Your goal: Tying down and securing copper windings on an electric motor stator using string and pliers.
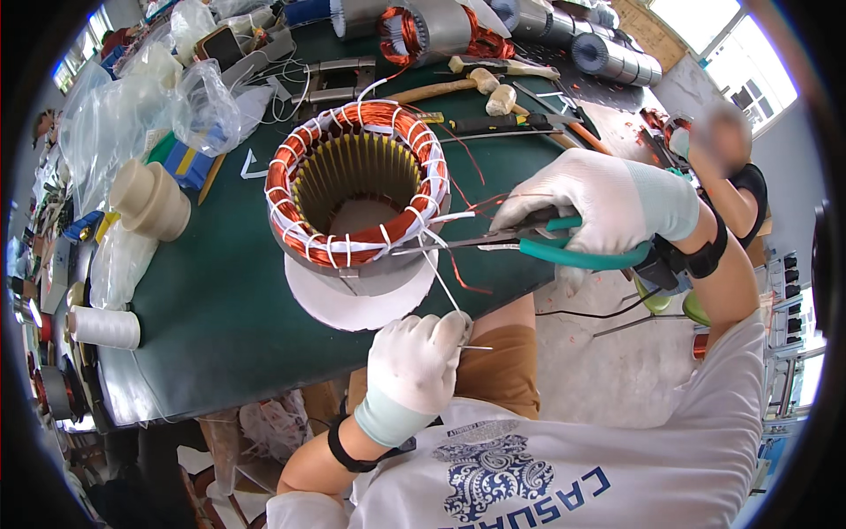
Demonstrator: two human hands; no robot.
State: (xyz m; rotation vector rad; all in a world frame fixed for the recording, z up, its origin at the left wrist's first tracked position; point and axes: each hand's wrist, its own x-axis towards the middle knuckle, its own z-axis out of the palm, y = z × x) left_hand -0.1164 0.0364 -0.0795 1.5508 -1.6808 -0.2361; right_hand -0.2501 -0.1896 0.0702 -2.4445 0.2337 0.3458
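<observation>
A motor stator (284,176) stands upright on the green tabletop, its copper winding ring laced with white cord and its hollow core facing up. My right hand (604,198), in a white glove, grips long-nose pliers (582,256) with green handles. Their slim metal jaws touch or overlap the near right edge of the winding. Below them, my gloved left hand (410,361) is closed on a white lacing cord (448,280) that runs up taut to the ring. Loose red wires and white sleeving stick out beside the jaws. A white round sheet (352,304) lies under the stator.
A thread spool (106,327) and a cream stepped cylinder (150,198) stand at the left, near plastic bags (123,115). Behind the stator lie mallets (432,90), hand tools and more stators (432,35). Another person (727,167) sits at the right.
</observation>
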